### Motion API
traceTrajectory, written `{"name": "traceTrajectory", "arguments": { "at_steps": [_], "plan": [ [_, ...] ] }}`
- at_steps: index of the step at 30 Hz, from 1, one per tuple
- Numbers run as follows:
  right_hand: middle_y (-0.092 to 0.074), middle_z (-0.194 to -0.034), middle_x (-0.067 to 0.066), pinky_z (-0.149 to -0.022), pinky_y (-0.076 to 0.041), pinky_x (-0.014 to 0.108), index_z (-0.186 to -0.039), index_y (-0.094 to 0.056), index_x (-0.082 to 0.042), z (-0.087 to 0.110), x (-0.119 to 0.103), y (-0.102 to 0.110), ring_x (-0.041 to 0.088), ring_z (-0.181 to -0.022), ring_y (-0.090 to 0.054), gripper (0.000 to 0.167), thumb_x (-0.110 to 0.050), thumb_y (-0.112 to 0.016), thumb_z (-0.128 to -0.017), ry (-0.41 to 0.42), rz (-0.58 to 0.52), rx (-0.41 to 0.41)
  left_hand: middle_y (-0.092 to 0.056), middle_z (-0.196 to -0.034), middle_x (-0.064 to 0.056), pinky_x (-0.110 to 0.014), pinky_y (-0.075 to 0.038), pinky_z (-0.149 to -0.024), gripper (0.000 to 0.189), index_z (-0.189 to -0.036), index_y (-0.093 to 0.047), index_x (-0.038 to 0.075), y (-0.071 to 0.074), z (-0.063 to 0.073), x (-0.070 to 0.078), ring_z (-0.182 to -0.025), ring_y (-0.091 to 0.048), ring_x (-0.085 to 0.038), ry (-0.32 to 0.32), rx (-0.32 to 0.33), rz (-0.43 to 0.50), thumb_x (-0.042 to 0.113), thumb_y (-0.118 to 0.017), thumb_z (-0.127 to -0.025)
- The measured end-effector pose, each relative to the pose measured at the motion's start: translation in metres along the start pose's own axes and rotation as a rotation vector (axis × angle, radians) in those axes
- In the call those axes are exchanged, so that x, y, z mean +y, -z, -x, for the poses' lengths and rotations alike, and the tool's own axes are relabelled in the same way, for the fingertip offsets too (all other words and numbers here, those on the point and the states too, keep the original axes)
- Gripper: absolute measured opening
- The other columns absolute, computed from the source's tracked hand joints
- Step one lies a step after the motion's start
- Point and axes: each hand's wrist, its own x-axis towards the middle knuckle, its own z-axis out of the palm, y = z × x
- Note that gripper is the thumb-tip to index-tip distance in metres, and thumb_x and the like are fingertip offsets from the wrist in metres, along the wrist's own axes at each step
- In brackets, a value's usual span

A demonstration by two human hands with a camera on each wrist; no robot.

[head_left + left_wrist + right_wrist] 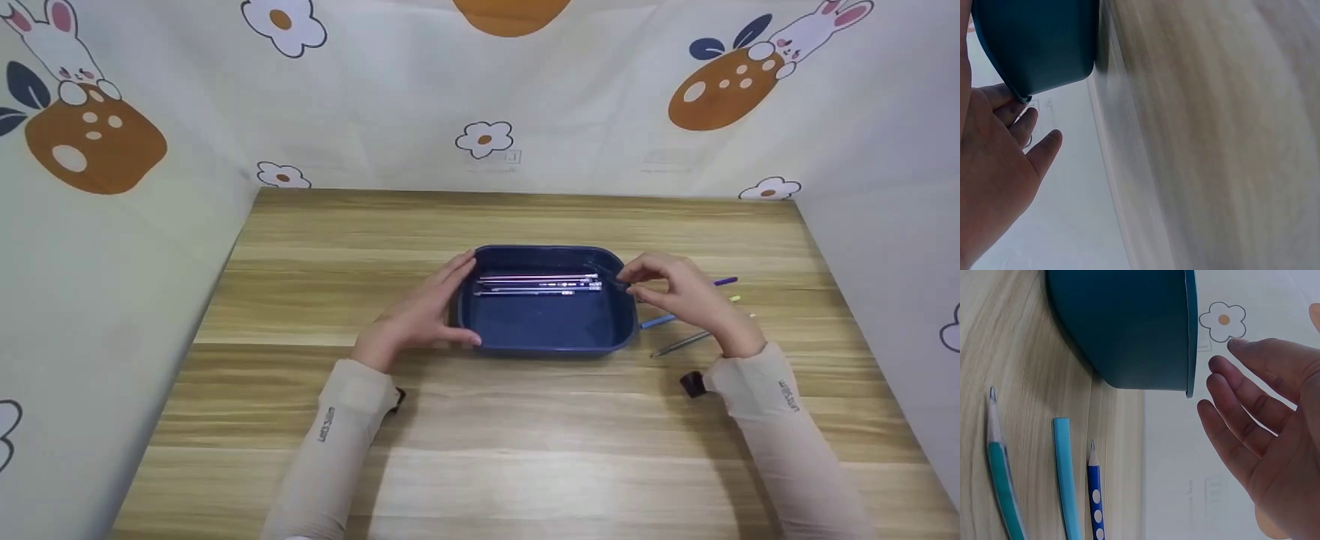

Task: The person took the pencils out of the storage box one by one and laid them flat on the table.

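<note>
Here, a dark blue bin (536,326) sits upright on the wood-grain bench (487,442), between a person's two hands. The left hand (420,311) is spread along the bin's left end, its fingers touching the rim towards the far corner and its thumb at the near corner. The right hand (686,296) is by the right end, thumb parted from loosely bent fingers, and the right wrist view shows it holding nothing. Inside the bin, a few slim pencils (536,278) lie side by side, lengthwise, nearer the far wall; their exact number is hard to tell. On the bench to the right of the bin, partly under the right hand and forearm, lie a green pencil (1005,489), a light blue stick (1064,478) and a blue pencil with white dots (1095,500), well apart from one another. Pale sleeves (330,450) cover both forearms. Behind the bench hangs a whitish sheet (390,97) printed with flowers, rabbits and orange fruit.
</note>
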Motion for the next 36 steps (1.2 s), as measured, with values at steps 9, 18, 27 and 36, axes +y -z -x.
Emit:
{"name": "traceTrajectory", "arguments": {
  "at_steps": [9,18,27,36],
  "plan": [
    [-0.074,-0.106,0.009,-0.093,-0.056,0.027,-0.107,-0.072,-0.002,-0.006,-0.005,-0.004,0.014,-0.096,-0.068,0.015,-0.006,-0.07,-0.092,0.004,0.032,-0.012,-0.004,-0.17,0.003,-0.044,-0.019,-0.127,0.126,-0.162,-0.011,0.018,0.0,0.0,-0.001,-0.157,-0.01,-0.022,0.031,-0.014,0.002,0.066,-0.079,-0.068],
    [-0.073,-0.106,0.015,-0.093,-0.057,0.043,-0.109,-0.07,-0.002,-0.013,-0.01,-0.012,0.016,-0.094,-0.067,0.016,-0.006,-0.068,-0.093,-0.003,0.009,-0.045,-0.005,-0.17,0.003,-0.042,-0.02,-0.127,0.125,-0.162,-0.013,0.015,0.0,-0.002,-0.001,-0.157,-0.01,-0.022,0.006,-0.006,0.014,0.064,-0.081,-0.068],
    [-0.073,-0.103,0.017,-0.076,-0.055,0.02,-0.108,-0.069,0.001,-0.025,-0.018,-0.023,0.012,-0.089,-0.066,0.018,-0.003,-0.069,-0.091,0.053,0.002,-0.068,-0.005,-0.17,0.001,-0.042,-0.018,-0.128,0.127,-0.161,-0.013,0.014,-0.001,-0.001,-0.003,-0.157,-0.01,-0.023,-0.011,0.005,0.017,0.065,-0.081,-0.068],
    [-0.072,-0.106,0.013,-0.087,-0.058,0.048,-0.107,-0.069,-0.002,-0.039,-0.023,-0.042,0.031,-0.096,-0.069,0.019,-0.002,-0.072,-0.088,0.098,-0.004,-0.089,-0.005,-0.17,0.001,-0.042,-0.017,-0.128,0.126,-0.161,-0.013,0.014,-0.001,-0.002,-0.003,-0.157,-0.008,-0.022,-0.011,0.002,0.013,0.066,-0.08,-0.068]
  ]
}}
